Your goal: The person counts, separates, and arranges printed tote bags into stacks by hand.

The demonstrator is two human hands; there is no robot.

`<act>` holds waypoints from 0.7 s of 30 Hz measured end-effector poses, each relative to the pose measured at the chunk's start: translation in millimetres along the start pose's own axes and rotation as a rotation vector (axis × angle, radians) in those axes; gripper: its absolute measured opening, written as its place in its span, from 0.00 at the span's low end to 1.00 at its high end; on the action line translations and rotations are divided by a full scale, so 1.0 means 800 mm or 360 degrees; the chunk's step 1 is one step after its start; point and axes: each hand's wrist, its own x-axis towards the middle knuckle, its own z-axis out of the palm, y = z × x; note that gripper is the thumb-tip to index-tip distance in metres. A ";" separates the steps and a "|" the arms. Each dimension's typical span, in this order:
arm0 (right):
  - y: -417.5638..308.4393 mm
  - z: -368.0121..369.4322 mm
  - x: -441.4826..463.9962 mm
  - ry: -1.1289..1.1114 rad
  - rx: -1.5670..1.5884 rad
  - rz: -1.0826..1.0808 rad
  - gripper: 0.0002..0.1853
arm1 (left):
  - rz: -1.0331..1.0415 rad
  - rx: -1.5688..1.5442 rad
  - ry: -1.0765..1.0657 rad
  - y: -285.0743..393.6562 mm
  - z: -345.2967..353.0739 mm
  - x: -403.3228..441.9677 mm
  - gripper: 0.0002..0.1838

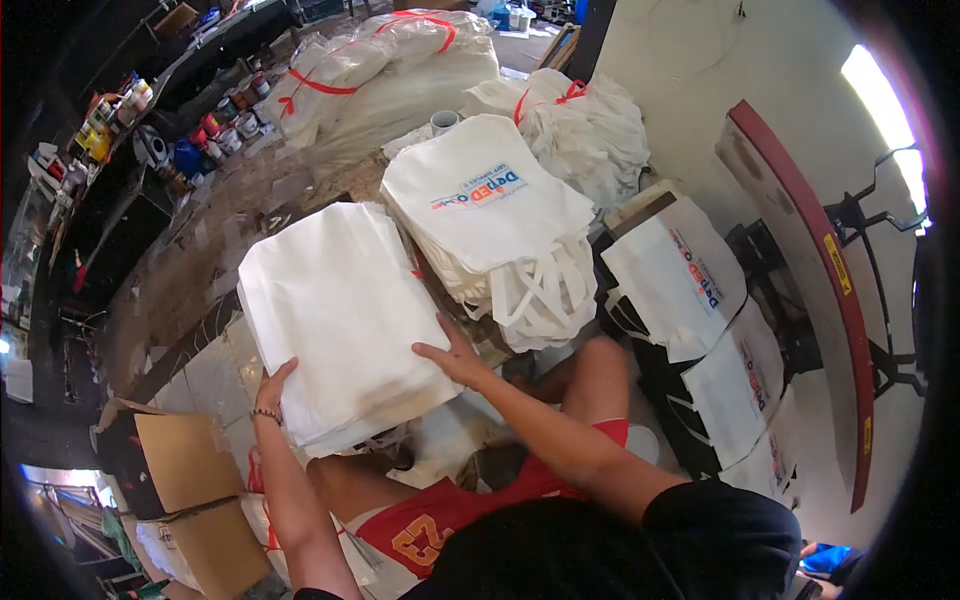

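A thick stack of blank white fabric sheets or bags lies in front of me. My left hand grips its near left edge, thumb on top and fingers hidden down the side. At the right edge, my right hand has its thumb on the top sheet and its other fingers along the side. Just right of the stack sits a pile of printed white tote bags, their handles bunched toward me. The top one carries a blue and red "DepED" print.
Plastic-wrapped bundles with red ties and a tied white bundle stand behind. More printed bags lie at right, beside a long red-edged board. Cardboard boxes sit lower left; paint containers line the far left.
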 end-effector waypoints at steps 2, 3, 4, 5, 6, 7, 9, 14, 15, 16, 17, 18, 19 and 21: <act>-0.002 -0.004 0.011 -0.0054 0.0228 0.0015 0.60 | 0.0132 0.0019 0.0072 -0.004 0.008 -0.003 0.31; 0.000 -0.008 0.017 -0.0080 0.0315 0.0027 0.60 | 0.0241 0.0031 0.0134 -0.013 0.015 -0.004 0.32; 0.002 -0.012 0.020 -0.0106 0.0397 0.0038 0.60 | 0.0352 0.0037 0.0193 -0.020 0.019 -0.006 0.33; 0.004 -0.016 0.021 -0.0123 0.0359 0.0056 0.61 | 0.0274 0.0049 0.0228 -0.021 0.018 -0.006 0.34; 0.004 -0.017 0.019 -0.0126 0.0335 0.0049 0.61 | 0.0197 0.0056 0.0261 -0.008 0.024 -0.016 0.35; 0.003 -0.017 0.017 -0.0125 0.0308 0.0041 0.61 | 0.0122 0.0061 0.0289 -0.001 0.031 -0.023 0.36; -0.001 -0.021 0.011 -0.0126 0.0261 0.0045 0.61 | 0.0108 0.0091 0.0210 0.000 0.025 -0.015 0.38; 0.007 -0.020 0.005 -0.0058 0.0076 -0.0008 0.62 | 0.0384 0.0419 0.0291 0.021 0.024 -0.025 0.51; 0.010 -0.019 0.003 -0.0007 0.0013 -0.0039 0.62 | 0.0385 0.0513 0.0388 0.025 0.025 -0.034 0.50; 0.014 -0.021 0.000 0.0091 -0.0065 -0.0083 0.61 | 0.0615 0.0692 0.0599 0.022 0.027 -0.047 0.47; 0.018 -0.025 -0.002 0.0191 -0.0145 -0.0133 0.59 | 0.0817 0.0889 0.0847 0.019 0.029 -0.060 0.45; 0.014 -0.035 -0.011 0.0202 -0.0070 -0.0136 0.59 | 0.1250 0.1178 0.1208 0.015 0.036 -0.075 0.41; 0.011 -0.048 -0.027 0.0217 0.0007 -0.0134 0.59 | 0.1681 0.1470 0.1566 0.014 0.052 -0.098 0.37; 0.035 -0.059 -0.052 0.0313 0.0092 -0.0136 0.52 | 0.1533 0.0893 0.1107 -0.013 0.106 -0.170 0.22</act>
